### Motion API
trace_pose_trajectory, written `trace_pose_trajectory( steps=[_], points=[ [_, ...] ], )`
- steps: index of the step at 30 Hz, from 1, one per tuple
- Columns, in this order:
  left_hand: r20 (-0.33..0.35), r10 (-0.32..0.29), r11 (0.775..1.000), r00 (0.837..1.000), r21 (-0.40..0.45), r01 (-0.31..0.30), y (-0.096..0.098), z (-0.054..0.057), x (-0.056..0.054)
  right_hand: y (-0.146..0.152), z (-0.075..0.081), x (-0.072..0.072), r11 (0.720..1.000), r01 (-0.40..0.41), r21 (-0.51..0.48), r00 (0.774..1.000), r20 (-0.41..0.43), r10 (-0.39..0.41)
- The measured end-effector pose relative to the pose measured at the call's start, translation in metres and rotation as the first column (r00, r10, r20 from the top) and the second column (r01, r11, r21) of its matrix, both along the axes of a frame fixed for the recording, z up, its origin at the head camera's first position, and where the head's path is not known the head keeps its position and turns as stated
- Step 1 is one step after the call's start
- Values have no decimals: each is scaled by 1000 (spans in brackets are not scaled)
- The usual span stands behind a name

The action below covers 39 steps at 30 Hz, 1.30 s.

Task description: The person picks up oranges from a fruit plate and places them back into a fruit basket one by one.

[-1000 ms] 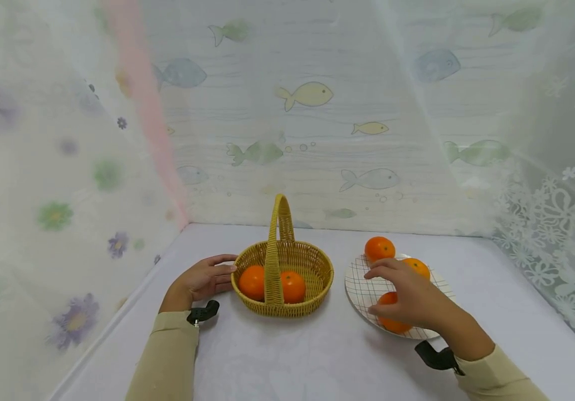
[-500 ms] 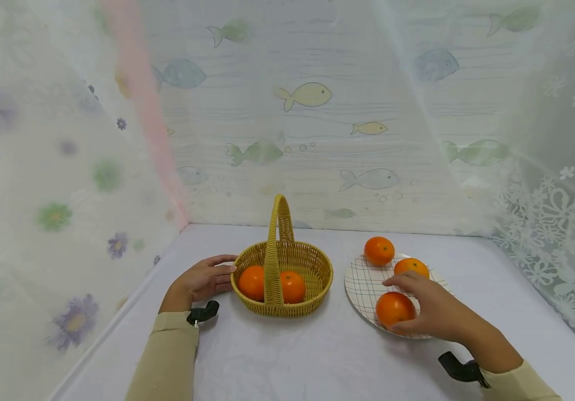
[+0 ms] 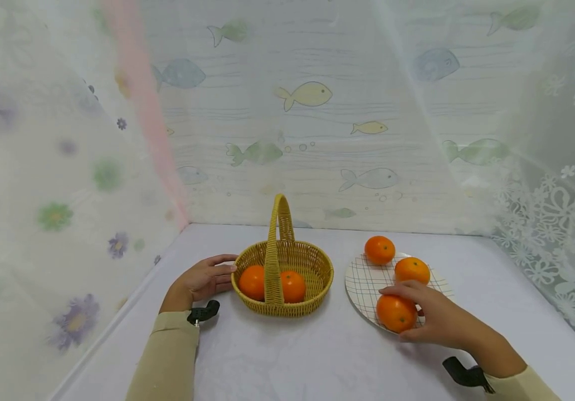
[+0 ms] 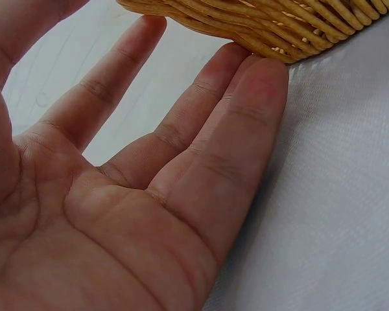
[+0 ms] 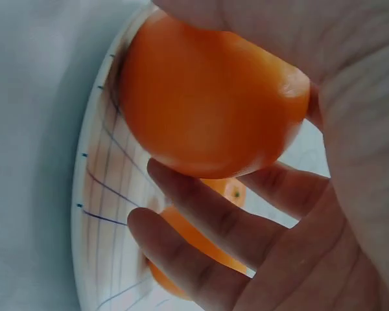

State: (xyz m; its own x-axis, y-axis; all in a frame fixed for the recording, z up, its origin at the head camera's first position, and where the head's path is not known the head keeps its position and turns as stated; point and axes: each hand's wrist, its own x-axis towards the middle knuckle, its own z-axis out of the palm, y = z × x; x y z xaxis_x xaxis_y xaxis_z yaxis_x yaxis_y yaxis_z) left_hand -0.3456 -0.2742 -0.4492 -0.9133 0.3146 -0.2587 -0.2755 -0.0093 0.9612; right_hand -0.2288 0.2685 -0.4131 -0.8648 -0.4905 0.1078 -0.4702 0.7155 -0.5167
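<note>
In the head view a yellow wicker basket [image 3: 312, 306] with a tall handle holds two oranges [image 3: 293, 287]. My left hand [image 3: 204, 281] is at the basket's left side. Its fingertips [image 4: 262, 81] touch the wicker with the fingers nearly straight. On the right, my right hand [image 3: 443, 320] grips an orange [image 3: 394, 313] at the front of a white checked plate [image 3: 360, 284]. In the right wrist view the thumb lies on one side of this orange [image 5: 207, 97] and fingers on the other. Another orange [image 3: 412, 270] lies behind it on the plate.
A further orange [image 3: 380, 250] sits at the plate's back edge. The table has a white cloth [image 3: 317, 356]. Sheer curtains with fish and flower prints [image 3: 312, 94] hang behind and on both sides.
My right hand has drawn back toward the right and taken hold of the front orange, which has turned so its stem end faces the front. The left hand and basket stay put.
</note>
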Motion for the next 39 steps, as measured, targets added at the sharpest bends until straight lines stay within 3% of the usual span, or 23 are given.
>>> trace_pose_trajectory(
  steps=[11,25,32,39],
  points=[
    [4,0,1000,1000,1,0,1,2,-2,2,-5,-4,996,69,57,997,-49,-66],
    [5,10,1000,1000,0,-10,1,3,-1,-1,0,-5,991,109,80,990,-103,-101],
    [10,12,1000,1000,11,-12,1,2,0,-2,5,-8,994,80,73,985,-159,-67],
    [1,15,1000,1000,3,-15,2,2,2,-10,10,-11,994,77,82,989,-134,-65]
  ],
)
